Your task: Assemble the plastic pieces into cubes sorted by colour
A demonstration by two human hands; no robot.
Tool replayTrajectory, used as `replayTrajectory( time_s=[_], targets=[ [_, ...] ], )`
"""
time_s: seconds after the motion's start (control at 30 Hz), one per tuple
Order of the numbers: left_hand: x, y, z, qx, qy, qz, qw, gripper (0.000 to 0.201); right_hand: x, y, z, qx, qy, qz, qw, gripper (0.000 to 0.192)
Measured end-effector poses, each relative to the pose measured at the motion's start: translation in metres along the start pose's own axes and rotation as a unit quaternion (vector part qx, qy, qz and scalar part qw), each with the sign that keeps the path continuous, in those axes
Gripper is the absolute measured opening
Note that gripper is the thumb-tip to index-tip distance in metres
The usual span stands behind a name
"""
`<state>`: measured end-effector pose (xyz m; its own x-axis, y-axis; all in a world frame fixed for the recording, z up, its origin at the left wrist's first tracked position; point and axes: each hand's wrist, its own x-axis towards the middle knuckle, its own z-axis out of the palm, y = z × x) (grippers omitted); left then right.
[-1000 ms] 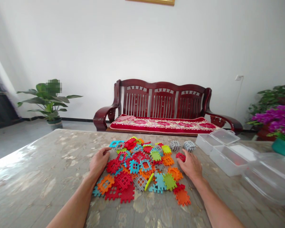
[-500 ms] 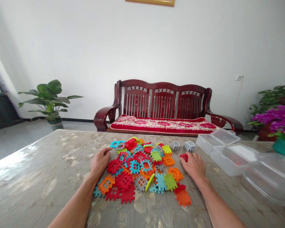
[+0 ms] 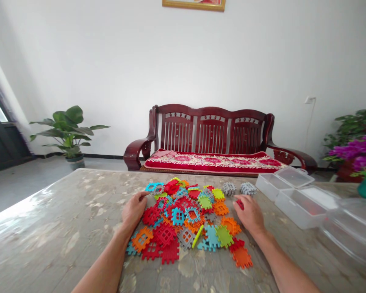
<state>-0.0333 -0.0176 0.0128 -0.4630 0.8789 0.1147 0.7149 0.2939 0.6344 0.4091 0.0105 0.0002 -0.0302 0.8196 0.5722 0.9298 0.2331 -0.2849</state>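
A heap of colourful plastic interlocking tiles lies on the table between my hands. Its toothed squares are red, orange, blue, green and grey, some with window-like cut-outs. At the heap's left edge rests my left hand, fingers loosely stretched forward, close to a blue tile and holding nothing I can see. My right hand, right of the heap, pinches a small red tile, partly covered by the fingers. Just beyond that hand stand two grey stacks of tiles, one on the left and one on the right.
To the right are clear plastic boxes with lids, a red item showing inside one. A rounded clear container sits nearer. Purple flowers stand at the right edge. Behind the table is a wooden bench.
My view has shifted slightly, so everything sits a little further right. The fingers of my right hand now cover more of the red tile. My left hand stays by the heap.
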Motion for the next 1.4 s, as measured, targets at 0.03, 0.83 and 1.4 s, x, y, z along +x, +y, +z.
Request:
replayTrajectory(
  time_s=[0.03,0.83,1.4],
  targets=[
    [0.0,0.0,0.0,-0.001,0.0,0.002,1.0,0.037,0.0,-0.005,0.002,0.045,0.002,-0.017,0.999,0.028],
    [0.006,-0.003,0.002,-0.012,0.007,0.014,1.0,0.032,0.037,-0.136,0.004,0.075,-0.147,-0.095,0.982,0.022],
    [0.009,-0.004,0.001,-0.011,-0.009,0.015,1.0,0.033,0.042,-0.149,-0.001,0.074,-0.136,-0.058,0.986,0.029]
  ],
)
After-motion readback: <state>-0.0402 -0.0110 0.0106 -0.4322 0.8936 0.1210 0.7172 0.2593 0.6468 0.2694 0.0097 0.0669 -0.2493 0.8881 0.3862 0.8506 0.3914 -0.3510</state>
